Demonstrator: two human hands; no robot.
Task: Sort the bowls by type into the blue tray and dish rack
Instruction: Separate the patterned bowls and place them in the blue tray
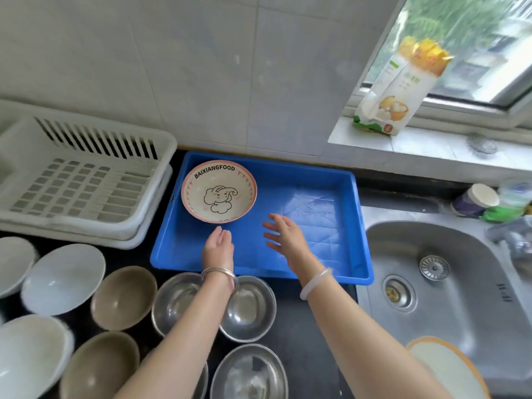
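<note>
At the far left, the white dish rack (95,131) stands on the counter, and I see no bowl in it. Nearer to me the unsorted bowls wait: white bowls (63,279) at the left edge, then brown bowls (123,298), then steel bowls (250,308) under my left forearm. The blue tray (311,197) holds one printed bowl (218,191), upright in its far-left corner. My left hand (218,246) hovers just near of that bowl, fingers straight and close together, holding nothing. My right hand (283,234) hangs over the middle of the tray, fingers spread, also empty. I judge the sorting barely begun. Next I would bring a hand back to the counter, choose one bowl, and settle which type belongs in the rack.
</note>
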